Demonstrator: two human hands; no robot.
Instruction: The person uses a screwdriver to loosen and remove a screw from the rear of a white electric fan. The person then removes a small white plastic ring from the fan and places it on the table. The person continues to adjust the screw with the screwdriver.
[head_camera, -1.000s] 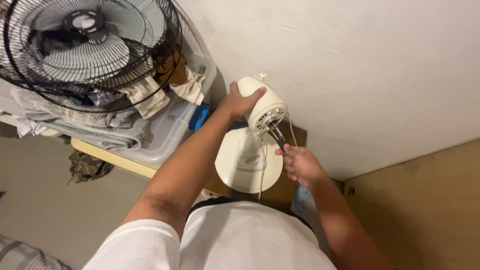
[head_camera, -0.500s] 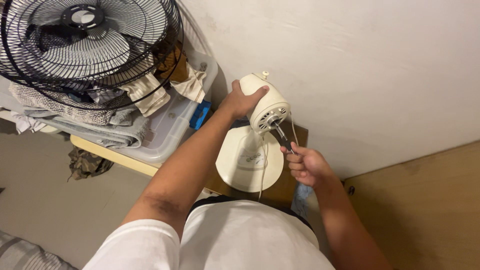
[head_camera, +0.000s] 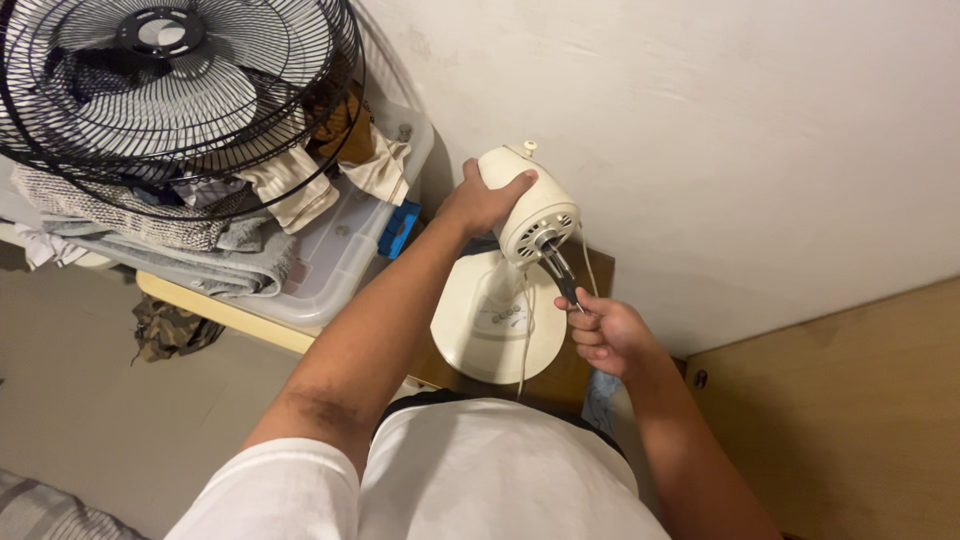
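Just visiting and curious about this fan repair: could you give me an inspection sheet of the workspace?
Surface: small wooden table, carrying the fan's round base.
Job's things: cream fan motor housing, blades and guard off; pliers at its shaft.
Clutter: black fan guard atop folded cloths on a clear plastic bin.
Grips: left hand holds the housing; right hand holds the pliers.
Cables: white cord hanging over the base.
Surroundings: white wall, wooden panel.

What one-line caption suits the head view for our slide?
Left hand steadies a cream fan motor housing while right hand holds pliers at its shaft.
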